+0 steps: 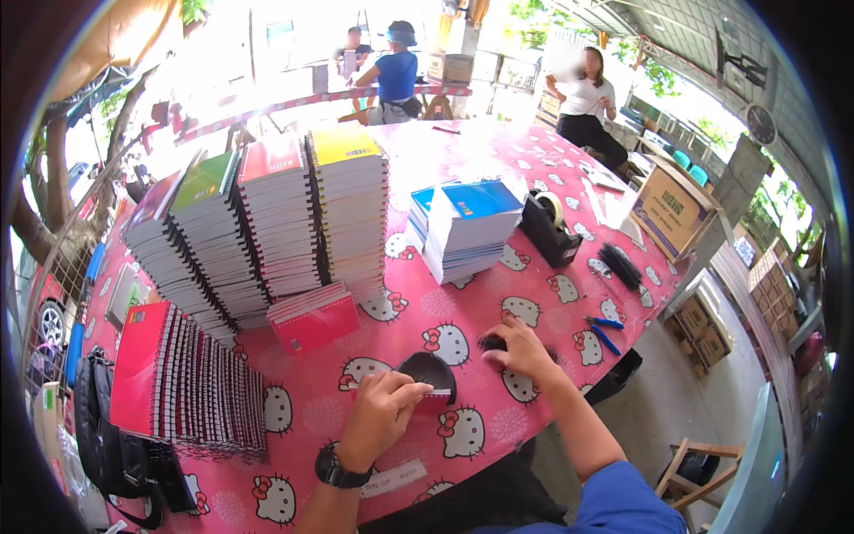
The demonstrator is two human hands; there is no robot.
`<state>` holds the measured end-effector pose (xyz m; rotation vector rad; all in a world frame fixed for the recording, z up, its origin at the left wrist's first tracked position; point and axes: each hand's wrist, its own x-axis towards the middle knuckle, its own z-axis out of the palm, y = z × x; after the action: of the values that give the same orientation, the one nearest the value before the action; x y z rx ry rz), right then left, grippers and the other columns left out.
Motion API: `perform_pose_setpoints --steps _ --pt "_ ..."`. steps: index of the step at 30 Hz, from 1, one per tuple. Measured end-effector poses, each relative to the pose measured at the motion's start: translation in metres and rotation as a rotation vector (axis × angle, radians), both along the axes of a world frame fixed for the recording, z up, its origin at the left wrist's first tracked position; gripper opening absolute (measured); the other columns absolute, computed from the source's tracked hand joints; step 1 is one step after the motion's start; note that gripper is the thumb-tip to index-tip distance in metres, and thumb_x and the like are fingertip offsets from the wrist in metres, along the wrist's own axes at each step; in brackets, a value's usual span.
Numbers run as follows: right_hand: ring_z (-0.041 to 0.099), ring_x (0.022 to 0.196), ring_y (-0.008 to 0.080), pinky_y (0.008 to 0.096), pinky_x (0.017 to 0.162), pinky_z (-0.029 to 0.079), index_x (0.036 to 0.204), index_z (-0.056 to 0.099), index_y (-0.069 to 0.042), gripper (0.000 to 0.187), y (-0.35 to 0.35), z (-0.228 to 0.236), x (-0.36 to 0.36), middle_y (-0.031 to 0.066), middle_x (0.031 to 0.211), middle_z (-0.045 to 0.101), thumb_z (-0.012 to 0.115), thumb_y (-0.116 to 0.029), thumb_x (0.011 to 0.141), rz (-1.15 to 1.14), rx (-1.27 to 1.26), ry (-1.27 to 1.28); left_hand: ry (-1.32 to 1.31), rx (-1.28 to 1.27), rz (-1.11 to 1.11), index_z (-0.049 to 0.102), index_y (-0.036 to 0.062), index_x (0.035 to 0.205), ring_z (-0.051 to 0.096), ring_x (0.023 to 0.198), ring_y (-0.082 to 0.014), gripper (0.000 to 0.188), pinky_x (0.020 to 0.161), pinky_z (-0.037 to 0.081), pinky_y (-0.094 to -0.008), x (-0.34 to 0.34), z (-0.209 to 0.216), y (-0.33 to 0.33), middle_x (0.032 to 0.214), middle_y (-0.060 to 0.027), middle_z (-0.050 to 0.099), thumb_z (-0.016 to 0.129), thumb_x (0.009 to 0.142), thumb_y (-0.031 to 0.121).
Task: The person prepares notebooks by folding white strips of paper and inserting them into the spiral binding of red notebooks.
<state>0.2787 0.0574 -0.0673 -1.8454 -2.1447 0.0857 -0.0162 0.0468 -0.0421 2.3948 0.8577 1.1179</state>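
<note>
Narrow red-and-white strip (pixel 438 393), probably a small booklet's edge: sits at the fingertips of the left hand (pixel 384 414), just near of a black, curved, ribbed piece (pixel 426 366). Can't tell whether strip and ribbed piece are joined.

Left grip: thumb and fingers pinched together on the strip, no gap visible. Strip's visible long axis runs roughly left-right, extending right from the pinch; ribbed piece arches on its far side. Left hand is the nearer one to both.

Right hand (pixel 525 350): to the right and slightly farther, well apart from the left. Fingers half curled over a dark, bristly bundle of what look like binding coils (pixel 491 342). Bundle is partly hidden; can't tell if it's gripped or just touched.

Around: low stack of small pink notebooks (pixel 316 320) far-left of the left hand; long row of red spiral-bound notebooks (pixel 191 383) farther left. Tall yellow-topped stack (pixel 347 205) and blue-covered stack (pixel 471 222) stand on the far side. Right side: black tape dispenser (pixel 553 236), second black bristly bundle (pixel 620 266), blue-handled pliers (pixel 606 336). Nothing visible stands between the hands; the stacks crowd the left hand's far-left side.
</note>
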Motion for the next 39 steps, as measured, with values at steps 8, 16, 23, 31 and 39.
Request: perform_pose_setpoints --steps 8,16,23,31,39 --pt "0.057 0.089 0.0388 0.0451 0.078 0.045 0.089 0.061 0.0 0.028 0.03 0.004 0.025 0.0208 0.089 0.061 0.062 -0.027 0.082 -0.197 0.121 0.265 0.013 -0.015 -0.016 0.068 0.0125 0.089 0.054 0.082 -0.0195 0.017 0.077 0.039 -0.0328 0.008 0.001 -0.003 0.082 -0.0013 0.06 0.07 0.073 0.008" --pt "0.058 0.096 0.0378 0.0434 0.079 0.046 0.106 0.062 -0.003 0.031 0.051 0.005 0.058 0.0214 0.1 0.062 0.053 -0.027 0.09 -0.309 0.201 0.263 0.036 0.016 -0.006 0.067 0.0125 0.088 0.055 0.082 -0.0186 0.017 0.074 0.039 -0.0343 0.011 0.0 -0.001 0.081 -0.0001 0.059 0.07 0.072 0.008" --pt "0.063 0.084 0.0339 0.038 0.074 0.049 0.102 0.065 -0.003 0.028 0.026 0.005 0.052 0.0191 0.089 0.065 0.057 -0.026 0.089 -0.256 0.025 0.486 -0.018 0.027 0.019 0.069 0.0119 0.085 0.054 0.076 -0.0199 0.017 0.073 0.039 -0.0332 0.014 -0.003 -0.002 0.077 -0.0011 0.06 0.074 0.069 0.008" --pt "0.063 0.069 0.025 0.0336 0.064 0.048 0.093 0.066 -0.002 0.019 0.015 0.026 0.041 0.013 0.079 0.067 0.065 -0.018 0.082 -0.381 0.187 0.336 -0.025 0.012 0.03 0.068 0.0116 0.085 0.054 0.076 -0.0202 0.017 0.072 0.04 -0.0336 0.014 -0.001 -0.003 0.078 -0.0016 0.061 0.073 0.069 0.007" --pt "0.058 0.076 0.0117 0.0254 0.065 0.048 0.103 0.061 0.002 0.021 0.005 0.015 0.017 0.0064 0.083 0.058 0.062 -0.007 0.085 -0.071 -0.025 0.886 0.0 0.03 0.032 0.068 0.0118 0.084 0.054 0.077 -0.0199 0.015 0.073 0.04 -0.0334 0.011 -0.002 -0.002 0.078 -0.0017 0.061 0.073 0.07 0.009"
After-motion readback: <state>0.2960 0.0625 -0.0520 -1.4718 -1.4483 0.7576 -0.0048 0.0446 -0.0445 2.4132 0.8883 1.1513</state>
